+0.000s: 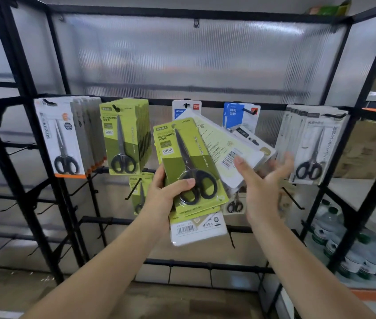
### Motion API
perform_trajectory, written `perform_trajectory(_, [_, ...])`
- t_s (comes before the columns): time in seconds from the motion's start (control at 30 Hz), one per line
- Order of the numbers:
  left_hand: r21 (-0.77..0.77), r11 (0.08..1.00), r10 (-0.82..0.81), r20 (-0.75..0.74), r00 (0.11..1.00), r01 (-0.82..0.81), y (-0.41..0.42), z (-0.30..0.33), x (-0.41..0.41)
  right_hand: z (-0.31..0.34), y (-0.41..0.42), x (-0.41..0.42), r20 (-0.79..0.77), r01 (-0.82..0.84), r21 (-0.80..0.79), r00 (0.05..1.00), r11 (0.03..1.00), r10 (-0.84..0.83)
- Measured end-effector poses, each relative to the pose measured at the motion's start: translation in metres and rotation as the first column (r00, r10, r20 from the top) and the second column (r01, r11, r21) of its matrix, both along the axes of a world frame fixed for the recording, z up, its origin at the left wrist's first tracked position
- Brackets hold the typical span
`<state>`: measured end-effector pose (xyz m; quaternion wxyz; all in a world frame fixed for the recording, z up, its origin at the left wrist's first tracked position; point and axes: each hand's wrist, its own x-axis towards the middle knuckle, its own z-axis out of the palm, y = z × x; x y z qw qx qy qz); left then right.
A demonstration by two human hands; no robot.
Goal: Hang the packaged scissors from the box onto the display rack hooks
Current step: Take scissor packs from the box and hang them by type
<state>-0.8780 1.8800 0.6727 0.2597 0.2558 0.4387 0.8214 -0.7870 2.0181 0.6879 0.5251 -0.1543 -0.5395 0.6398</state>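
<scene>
My left hand (pixel 166 192) grips a fanned stack of packaged scissors (pixel 191 164); the top pack is green with black-handled scissors, and white-backed packs spread out behind it. My right hand (pixel 260 180) is open, palm up, just right of the stack with its fingers under the white packs. On the black display rack (pixel 205 104), green packs (pixel 125 137) fill a hook left of my stack, white and orange packs (pixel 65 137) hang further left, and white packs (pixel 313 143) hang at the right. A few blue-topped packs (pixel 237 113) hang behind the stack. The box is not in view.
Bare black hooks (pixel 293 199) stick out on the lower rows, and one green pack (pixel 139 192) hangs below. More bare hooks line the left rack section (pixel 9 148). Bottles (pixel 334 231) stand at the lower right beyond the rack frame. A ribbed translucent panel backs the rack.
</scene>
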Motion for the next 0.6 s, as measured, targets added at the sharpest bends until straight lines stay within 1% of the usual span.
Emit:
perform_trajectory(0.03, [-0.012, 1.000, 0.013, -0.018, 1.000, -0.013, -0.002, -0.001, -0.002, 0.000, 0.006, 0.002, 0.085, 0.041, 0.123, 0.995, 0.992, -0.052])
perform_trajectory(0.07, [-0.022, 1.000, 0.020, -0.033, 0.999, -0.021, -0.003, -0.002, -0.005, 0.001, 0.011, 0.003, 0.211, 0.023, 0.231, 0.975, 0.973, -0.073])
perform_trajectory(0.1, [-0.033, 0.999, 0.028, -0.046, 0.999, -0.030, -0.005, -0.002, -0.007, 0.002, 0.017, 0.001, 0.358, -0.023, 0.296, 0.929, 0.955, -0.088])
perform_trajectory(0.13, [-0.044, 0.998, 0.041, -0.066, 0.997, -0.044, -0.005, -0.004, -0.009, 0.001, 0.021, 0.000, 0.476, -0.059, 0.317, 0.873, 0.947, -0.105])
perform_trajectory(0.17, [-0.057, 0.997, 0.056, -0.088, 0.995, -0.061, -0.005, -0.006, -0.011, -0.001, 0.024, -0.002, 0.538, -0.064, 0.313, 0.834, 0.948, -0.122])
perform_trajectory(0.2, [-0.067, 0.995, 0.067, -0.098, 0.993, -0.074, -0.005, -0.009, -0.012, -0.003, 0.025, -0.004, 0.547, -0.043, 0.310, 0.825, 0.950, -0.142])
perform_trajectory(0.27, [-0.082, 0.993, 0.080, -0.072, 0.994, -0.086, -0.004, -0.015, -0.013, -0.007, 0.026, -0.005, 0.483, 0.009, 0.319, 0.859, 0.948, -0.171])
perform_trajectory(0.37, [-0.103, 0.989, 0.107, -0.001, 0.994, -0.106, -0.003, -0.021, -0.013, -0.011, 0.024, -0.001, 0.227, 0.034, 0.225, 0.970, 0.974, -0.086])
perform_trajectory(0.4, [-0.108, 0.987, 0.121, 0.018, 0.993, -0.118, -0.003, -0.022, -0.014, -0.011, 0.024, 0.002, 0.148, 0.046, 0.236, 0.986, 0.971, -0.083])
perform_trajectory(0.43, [-0.108, 0.986, 0.132, 0.035, 0.991, -0.128, -0.003, -0.023, -0.016, -0.011, 0.023, 0.004, 0.097, 0.043, 0.287, 0.993, 0.957, -0.073])
perform_trajectory(0.47, [-0.104, 0.986, 0.138, 0.048, 0.989, -0.132, -0.003, -0.023, -0.017, -0.011, 0.022, 0.005, 0.082, 0.019, 0.363, 0.995, 0.932, -0.053])
perform_trajectory(0.5, [-0.096, 0.987, 0.138, 0.059, 0.989, -0.132, -0.002, -0.022, -0.019, -0.012, 0.019, 0.007, 0.113, -0.022, 0.455, 0.993, 0.890, -0.033])
perform_trajectory(0.53, [-0.086, 0.988, 0.135, 0.067, 0.989, -0.129, -0.002, -0.021, -0.019, -0.013, 0.015, 0.008, 0.180, -0.075, 0.565, 0.983, 0.822, -0.034])
perform_trajectory(0.6, [-0.075, 0.990, 0.124, 0.086, 0.989, -0.117, 0.001, -0.020, -0.019, -0.020, 0.010, 0.009, 0.315, -0.212, 0.764, 0.947, 0.610, -0.065])
